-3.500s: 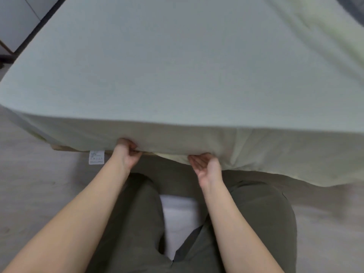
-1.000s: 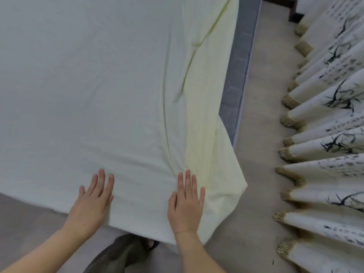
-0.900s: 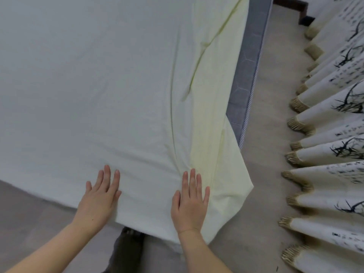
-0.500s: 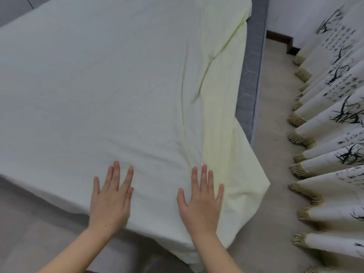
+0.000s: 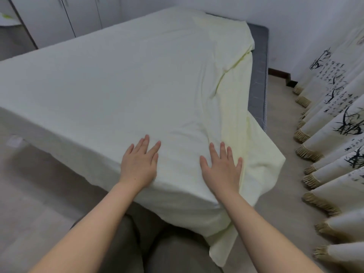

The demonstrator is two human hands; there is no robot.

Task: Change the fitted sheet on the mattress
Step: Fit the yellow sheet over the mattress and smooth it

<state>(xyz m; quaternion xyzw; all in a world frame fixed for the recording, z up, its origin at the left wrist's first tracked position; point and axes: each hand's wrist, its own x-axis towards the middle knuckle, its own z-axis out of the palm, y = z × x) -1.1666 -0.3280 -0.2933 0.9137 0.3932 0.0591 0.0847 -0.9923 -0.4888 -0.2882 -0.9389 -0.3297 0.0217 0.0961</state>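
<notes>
A pale yellow-green fitted sheet (image 5: 122, 83) covers most of the mattress top. Along the right side it lies loose and folded back, leaving a strip of the grey mattress (image 5: 258, 79) bare. A slack corner of the sheet hangs down toward the floor at the near right. My left hand (image 5: 138, 164) lies flat on the sheet near the near edge, fingers spread, holding nothing. My right hand (image 5: 221, 168) rests flat on the sheet beside the long fold near the corner, fingers also spread.
Patterned curtains with fringed hems (image 5: 334, 134) hang along the right, leaving a narrow floor strip (image 5: 279, 123) beside the bed. White cabinet doors (image 5: 65, 14) stand beyond the far left. My knees (image 5: 167, 251) are against the near edge.
Both hands have come up from gripping the sheet's lower edge and now lie flat on top near the right corner. My view has lifted, showing the whole bed.
</notes>
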